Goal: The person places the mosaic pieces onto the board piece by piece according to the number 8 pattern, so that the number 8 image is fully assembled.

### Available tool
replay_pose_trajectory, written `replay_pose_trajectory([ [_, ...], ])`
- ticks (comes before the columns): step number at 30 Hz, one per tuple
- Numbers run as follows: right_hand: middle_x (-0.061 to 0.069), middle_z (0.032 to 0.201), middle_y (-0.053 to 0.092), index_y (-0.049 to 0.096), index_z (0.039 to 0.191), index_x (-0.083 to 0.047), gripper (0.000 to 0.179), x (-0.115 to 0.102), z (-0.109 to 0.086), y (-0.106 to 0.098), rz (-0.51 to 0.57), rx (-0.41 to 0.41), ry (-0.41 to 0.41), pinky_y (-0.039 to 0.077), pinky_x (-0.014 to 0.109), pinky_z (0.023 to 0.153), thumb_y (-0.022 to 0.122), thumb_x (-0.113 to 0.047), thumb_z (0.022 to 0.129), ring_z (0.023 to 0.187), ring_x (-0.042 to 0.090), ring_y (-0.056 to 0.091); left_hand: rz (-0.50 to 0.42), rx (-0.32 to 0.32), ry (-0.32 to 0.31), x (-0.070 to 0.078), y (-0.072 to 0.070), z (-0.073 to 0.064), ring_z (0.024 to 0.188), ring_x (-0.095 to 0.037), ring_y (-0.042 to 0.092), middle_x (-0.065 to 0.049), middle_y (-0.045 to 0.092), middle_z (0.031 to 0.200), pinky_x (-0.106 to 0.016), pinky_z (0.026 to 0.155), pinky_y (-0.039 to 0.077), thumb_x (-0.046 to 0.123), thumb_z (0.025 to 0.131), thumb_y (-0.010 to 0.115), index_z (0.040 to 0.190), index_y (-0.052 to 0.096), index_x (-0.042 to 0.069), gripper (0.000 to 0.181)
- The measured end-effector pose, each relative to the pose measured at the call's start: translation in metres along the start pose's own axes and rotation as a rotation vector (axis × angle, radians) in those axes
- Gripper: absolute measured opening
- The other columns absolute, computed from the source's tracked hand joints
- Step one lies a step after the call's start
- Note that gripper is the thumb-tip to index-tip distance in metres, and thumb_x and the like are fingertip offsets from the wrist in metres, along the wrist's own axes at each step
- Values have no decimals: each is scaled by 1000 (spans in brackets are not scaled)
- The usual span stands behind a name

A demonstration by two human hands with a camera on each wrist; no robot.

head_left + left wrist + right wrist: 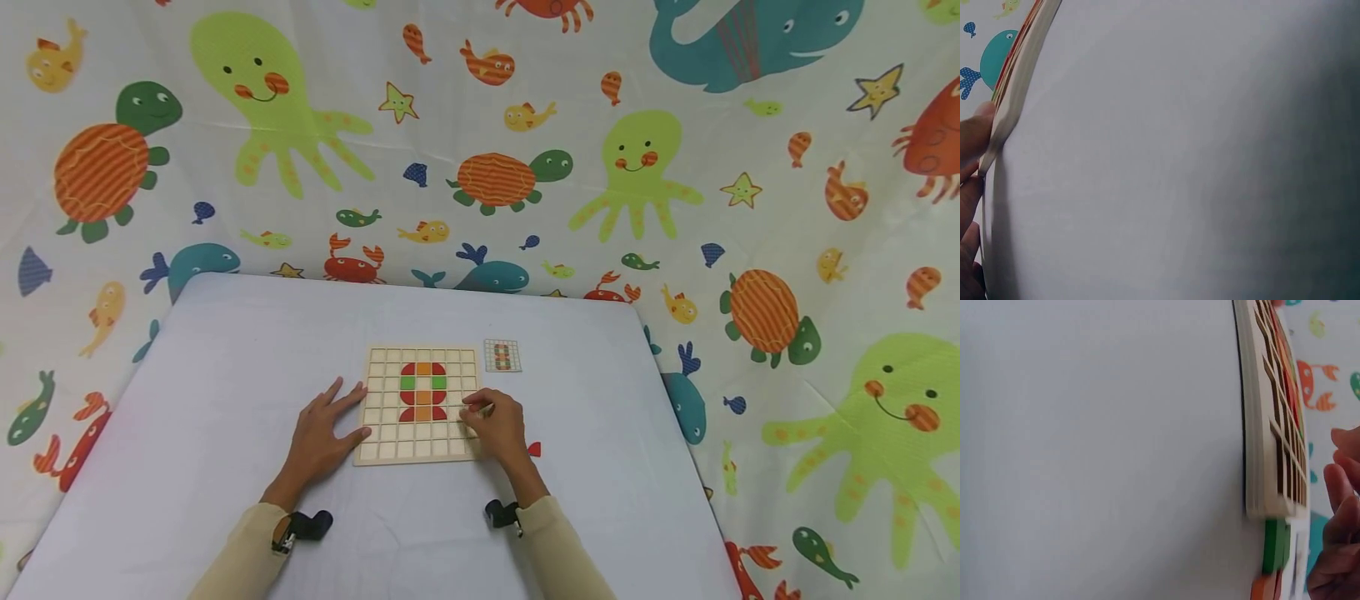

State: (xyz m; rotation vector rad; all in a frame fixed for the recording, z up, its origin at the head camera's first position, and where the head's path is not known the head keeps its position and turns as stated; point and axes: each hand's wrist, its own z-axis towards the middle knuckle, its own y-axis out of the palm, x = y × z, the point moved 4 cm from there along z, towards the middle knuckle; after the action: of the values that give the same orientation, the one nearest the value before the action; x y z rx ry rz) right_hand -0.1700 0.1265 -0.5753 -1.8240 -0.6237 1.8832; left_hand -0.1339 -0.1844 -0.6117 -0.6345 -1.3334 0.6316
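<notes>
A square wooden grid board lies on the table. Red, orange and green pieces form a stacked pattern in its cells, with orange squares down the middle. My left hand, fingers spread, touches the board's left edge; in the left wrist view its thumb meets the rim. Over the right edge hovers my right hand, thumb and fingertips close together. Whether a small piece sits between them cannot be made out. In the right wrist view its fingers are bent.
A small pattern card lies beyond the board's right corner. A red piece shows beside the right wrist. Low in the right wrist view, a green piece and an orange piece lie beside the board. A sea-animal cloth hangs behind.
</notes>
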Motion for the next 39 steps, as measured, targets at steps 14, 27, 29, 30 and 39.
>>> replay_pose_trajectory([
  [14,1,87,74,82,104,-16,16,45,-13,-66,21,91,159,46,23,48,85,-16,89,62,17,56,4,-35,-20,1,-3,2,154,-54,33,-30,38,167,-75,121,23,26,88,85,153,57,10,72],
  [27,2,88,76,83,105,-18,18,71,-30,-94,-30,140,237,46,25,58,87,-18,88,73,20,56,7,-46,-30,0,-4,3,156,-53,32,-30,37,167,-75,122,21,26,89,84,154,56,11,72],
  [29,3,89,76,83,105,-18,18,71,-30,-91,-27,129,228,47,25,57,88,-18,88,72,20,56,7,-47,-31,1,-4,3,156,-53,32,-30,38,167,-75,123,21,26,89,84,154,56,11,72],
  [30,3,90,76,83,106,-19,18,70,-29,-89,-27,120,224,47,24,56,87,-18,88,71,19,56,6,-48,-32,1,-4,3,156,-53,32,-30,38,167,-75,123,21,26,89,84,154,56,11,72],
  [39,3,100,75,83,118,-20,34,55,-18,-58,-105,-4,85,45,23,67,91,-18,84,80,14,56,13,-54,-40,-1,-2,3,156,-53,31,-29,37,168,-74,123,21,26,89,84,154,56,11,73],
])
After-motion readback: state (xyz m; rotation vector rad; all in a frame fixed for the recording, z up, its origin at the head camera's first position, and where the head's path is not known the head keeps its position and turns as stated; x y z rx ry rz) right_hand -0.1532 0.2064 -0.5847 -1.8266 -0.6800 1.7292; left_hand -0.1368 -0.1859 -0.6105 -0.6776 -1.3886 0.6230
